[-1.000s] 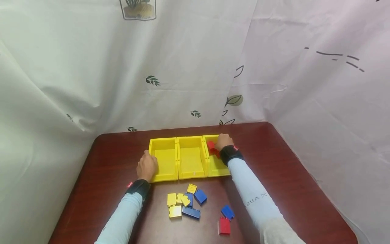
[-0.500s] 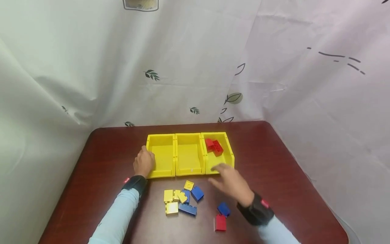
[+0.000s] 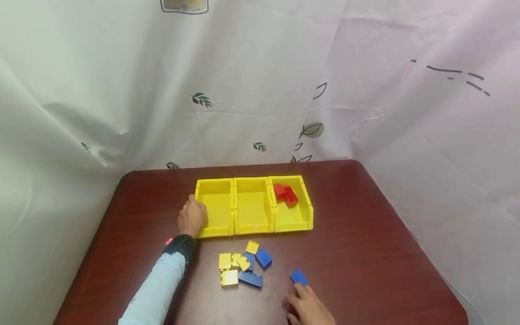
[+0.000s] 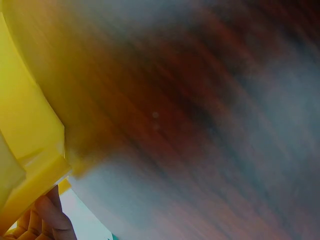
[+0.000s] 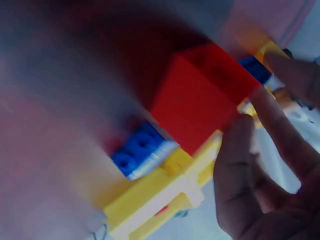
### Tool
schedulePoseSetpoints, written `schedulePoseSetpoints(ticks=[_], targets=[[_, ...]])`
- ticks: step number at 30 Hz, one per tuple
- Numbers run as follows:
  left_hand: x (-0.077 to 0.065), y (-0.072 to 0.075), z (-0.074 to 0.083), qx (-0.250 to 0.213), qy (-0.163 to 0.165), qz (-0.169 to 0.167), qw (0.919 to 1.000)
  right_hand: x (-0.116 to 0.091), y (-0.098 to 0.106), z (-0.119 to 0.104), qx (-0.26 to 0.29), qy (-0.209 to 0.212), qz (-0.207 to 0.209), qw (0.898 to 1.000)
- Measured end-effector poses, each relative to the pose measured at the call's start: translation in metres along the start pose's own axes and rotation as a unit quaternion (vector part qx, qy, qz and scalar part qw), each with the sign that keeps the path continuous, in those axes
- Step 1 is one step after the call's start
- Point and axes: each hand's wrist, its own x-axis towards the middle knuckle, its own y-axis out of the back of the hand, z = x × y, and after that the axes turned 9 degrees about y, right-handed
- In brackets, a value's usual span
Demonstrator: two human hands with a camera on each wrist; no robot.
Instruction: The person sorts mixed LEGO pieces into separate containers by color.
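My left hand [image 3: 192,216] grips the left side wall of the leftmost yellow bin [image 3: 217,207]. Part of that bin's wall [image 4: 30,100] shows in the left wrist view, with curled fingers [image 4: 57,220] at its edge. Low on the right, my right hand [image 3: 309,308] is over a red brick [image 3: 290,308], which it mostly hides in the head view. Seen from the right wrist, its fingertips are right at one edge of the red brick [image 5: 197,100], fingers spread and fairly straight. A blue brick [image 3: 299,277] lies just beyond that hand.
Three yellow bins stand joined in a row; the right bin [image 3: 310,216] holds red bricks [image 3: 290,197], while the middle bin [image 3: 251,205] shows a bare floor. In front lie several yellow bricks [image 3: 229,278] and blue bricks [image 3: 250,279] on the dark red table [image 3: 357,253].
My right hand has left the right bin, where red bricks stay, and come back toward me to the red brick on the table. The left hand stays at the left bin.
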Motion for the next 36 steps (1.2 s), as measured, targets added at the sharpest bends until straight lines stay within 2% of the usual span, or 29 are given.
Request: schedulePoseSetpoints(ticks=[2, 6, 16, 23, 25, 27, 31, 33, 36], targets=[[-0.001, 0.0, 0.0, -0.002, 0.002, 0.0, 1.0, -0.003, -0.004, 0.004, -0.002, 0.018, 0.034, 0.999], [-0.002, 0.0, -0.001, -0.004, 0.007, -0.002, 1.0, -0.005, -0.004, 0.008, -0.005, 0.025, 0.063, 0.998], [0.0, 0.001, 0.002, -0.002, 0.008, 0.004, 1.0, -0.003, -0.002, 0.006, -0.066, 0.003, 0.066, 0.996], [-0.001, 0.0, 0.002, 0.0, 0.004, 0.003, 1.0, 0.002, 0.008, 0.005, -0.001, -0.045, 0.03, 0.999], [-0.001, -0.001, 0.002, 0.001, 0.001, 0.002, 1.0, 0.005, 0.016, 0.004, -0.006, -0.038, 0.057, 0.998], [-0.001, -0.002, 0.001, 0.001, 0.001, 0.004, 1.0, 0.012, 0.027, 0.004, -0.027, -0.009, 0.118, 0.993], [-0.002, 0.0, 0.001, 0.001, 0.012, 0.011, 0.9999, 0.043, 0.055, 0.015, -0.074, 0.037, 0.251, 0.964], [-0.002, 0.001, 0.001, 0.0, 0.015, 0.006, 0.9999, 0.064, 0.07, 0.024, -0.07, 0.036, 0.28, 0.957], [-0.001, 0.001, 0.001, -0.002, 0.013, -0.003, 0.9999, 0.095, 0.09, 0.039, -0.044, -0.004, 0.281, 0.959]])
